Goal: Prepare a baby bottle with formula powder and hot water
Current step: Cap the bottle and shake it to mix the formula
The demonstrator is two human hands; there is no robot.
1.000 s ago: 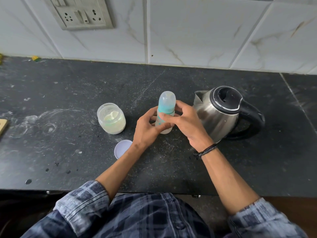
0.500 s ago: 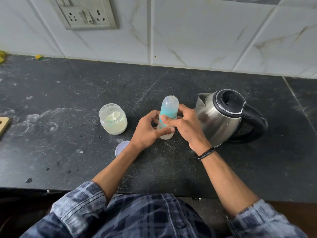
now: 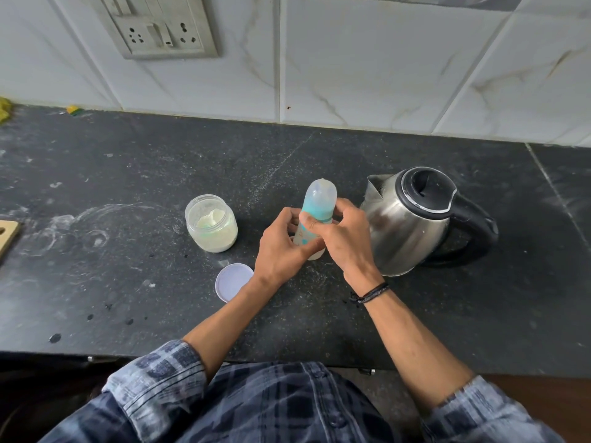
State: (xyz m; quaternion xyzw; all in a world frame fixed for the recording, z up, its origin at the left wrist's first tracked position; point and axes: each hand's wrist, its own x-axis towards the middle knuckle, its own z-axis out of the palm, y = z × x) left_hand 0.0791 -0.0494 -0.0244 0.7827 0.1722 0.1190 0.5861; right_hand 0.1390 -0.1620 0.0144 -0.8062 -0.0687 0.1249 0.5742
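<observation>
— Where's the translucent plastic baby bottle with the teal collar?
— Mid dark stone worktop, capped, roughly upright, between the open clear jar of pale powder and the steel kettle with the black handle.
— And the grips?
— The left grip is curled round its lower body; the right grip is wrapped round the collar. A round pale lid lies nearer the front edge.

Your 2 hands, left hand and right hand, wrap the body of the baby bottle, so you cannot tell what is inside it. Your left wrist hides part of the round lid. The view's left edge cuts off the wooden board and a yellow scrap; the top edge crops the switch plate.
</observation>
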